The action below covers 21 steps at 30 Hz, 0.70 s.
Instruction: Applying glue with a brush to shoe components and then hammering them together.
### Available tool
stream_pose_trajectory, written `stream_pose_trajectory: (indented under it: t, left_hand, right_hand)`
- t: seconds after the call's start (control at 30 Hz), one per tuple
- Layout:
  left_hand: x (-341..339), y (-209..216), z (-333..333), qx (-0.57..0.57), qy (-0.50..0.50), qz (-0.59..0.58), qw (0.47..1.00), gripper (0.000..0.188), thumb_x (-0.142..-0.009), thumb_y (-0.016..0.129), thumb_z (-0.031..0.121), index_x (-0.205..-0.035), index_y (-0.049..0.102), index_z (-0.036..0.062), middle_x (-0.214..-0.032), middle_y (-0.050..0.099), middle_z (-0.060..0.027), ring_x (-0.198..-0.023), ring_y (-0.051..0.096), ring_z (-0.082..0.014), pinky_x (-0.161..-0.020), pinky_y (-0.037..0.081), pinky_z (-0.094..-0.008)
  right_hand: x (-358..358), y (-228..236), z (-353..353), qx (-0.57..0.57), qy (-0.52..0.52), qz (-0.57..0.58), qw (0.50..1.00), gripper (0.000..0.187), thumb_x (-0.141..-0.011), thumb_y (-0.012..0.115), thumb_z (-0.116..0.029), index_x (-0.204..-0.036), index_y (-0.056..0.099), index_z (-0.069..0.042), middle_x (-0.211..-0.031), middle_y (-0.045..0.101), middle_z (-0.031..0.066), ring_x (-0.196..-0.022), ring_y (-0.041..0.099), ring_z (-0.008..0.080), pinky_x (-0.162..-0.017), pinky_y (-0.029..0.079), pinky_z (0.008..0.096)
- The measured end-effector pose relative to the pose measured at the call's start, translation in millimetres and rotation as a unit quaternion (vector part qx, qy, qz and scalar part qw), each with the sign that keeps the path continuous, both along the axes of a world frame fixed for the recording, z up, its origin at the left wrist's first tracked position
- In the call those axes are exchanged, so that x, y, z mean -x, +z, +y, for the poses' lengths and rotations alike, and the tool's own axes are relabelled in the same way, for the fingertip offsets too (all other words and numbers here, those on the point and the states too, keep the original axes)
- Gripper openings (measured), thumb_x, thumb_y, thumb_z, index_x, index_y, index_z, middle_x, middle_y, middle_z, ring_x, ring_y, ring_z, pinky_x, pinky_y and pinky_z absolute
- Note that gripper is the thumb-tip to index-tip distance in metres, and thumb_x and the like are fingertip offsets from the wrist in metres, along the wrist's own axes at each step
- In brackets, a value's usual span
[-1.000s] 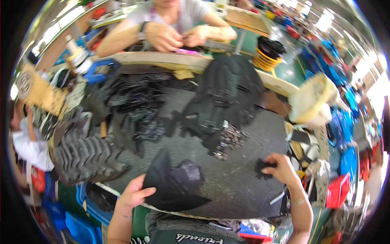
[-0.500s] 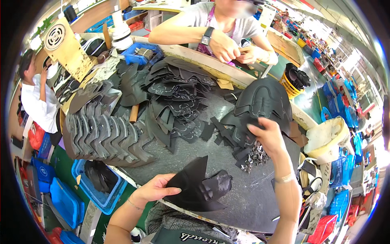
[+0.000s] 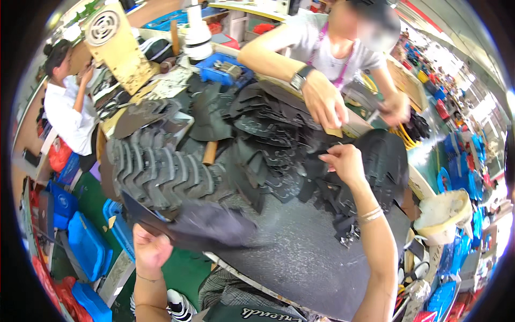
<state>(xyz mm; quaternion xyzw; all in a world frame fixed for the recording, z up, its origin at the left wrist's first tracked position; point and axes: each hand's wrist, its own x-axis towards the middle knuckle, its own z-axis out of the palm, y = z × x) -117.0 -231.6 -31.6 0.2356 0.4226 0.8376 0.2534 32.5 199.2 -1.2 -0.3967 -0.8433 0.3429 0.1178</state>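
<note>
Left hand (image 3: 150, 251) at the near-left edge of the counter (image 3: 300, 257), fingers closed in a pinch on the corner of a large dark sheet piece (image 3: 198, 225); the piece is lifted flat over the counter edge and motion-blurred. Right hand (image 3: 346, 163) reaches far across, fingers curled together above the heap of black cut pieces (image 3: 279, 145) at the counter's middle; whether they grip a piece cannot be told. A fanned stack of grey curved pieces (image 3: 155, 172) lies left of the heap. Opposite, a second person's hand (image 3: 324, 102) works just beyond the right hand. A cream tub (image 3: 442, 217) sits at the right counter edge.
</note>
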Motion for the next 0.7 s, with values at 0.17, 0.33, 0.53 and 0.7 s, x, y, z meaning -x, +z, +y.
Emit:
stream_pose_trajectory:
  t: [0.17,0.33,0.53,0.7]
  left_hand:
    - [42.9,37.1,-10.5,0.026,0.239,0.273,0.931,0.024,-0.086,0.064,0.004,-0.109,0.061,-0.0007,-0.112,0.065,-0.0199,-0.109,0.061,-0.0326,-0.097,0.046,-0.0441]
    - [97.1,59.5,-31.0,0.174,0.36,0.564,0.723,0.027,-0.088,0.049,0.005,-0.106,0.069,0.004,-0.12,0.065,-0.0169,-0.125,0.052,-0.0376,-0.109,0.032,-0.0518]
    - [152.0,39.4,-49.1,0.171,0.451,0.544,0.687,0.035,-0.084,0.043,-0.003,-0.106,0.07,0.0028,-0.125,0.063,-0.0142,-0.13,0.048,-0.0333,-0.113,0.028,-0.0481]
    - [185.7,48.5,-51.3,0.183,0.499,0.447,0.719,0.051,-0.077,0.039,-0.02,-0.119,0.063,-0.0017,-0.128,0.06,-0.0147,-0.129,0.049,-0.026,-0.111,0.033,-0.0364]
  right_hand:
    - [-23.7,-4.7,-15.6,-0.236,0.034,-0.047,0.97,0.019,-0.079,0.061,-0.002,-0.096,0.069,0.002,-0.081,0.067,0.0225,-0.075,0.068,0.0327,-0.069,0.051,0.0381]
    - [-40.3,-2.6,-45.9,-0.219,0.029,0.109,0.969,0.015,-0.083,0.068,-0.003,-0.073,0.058,0.002,-0.055,0.055,0.0068,-0.05,0.052,0.0112,-0.05,0.041,0.0271]
    - [-68.1,-8.8,-96.7,-0.02,0.06,0.12,0.991,0.006,-0.085,0.066,-0.001,-0.085,0.06,0.002,-0.069,0.062,0.0043,-0.061,0.057,0.0081,-0.056,0.046,0.0252]
    - [-89.9,-26.3,-121.4,0.174,0.08,0.089,0.977,0.013,-0.086,0.064,0.0,-0.098,0.064,0.006,-0.081,0.068,0.0099,-0.076,0.067,0.0138,-0.069,0.056,0.0268]
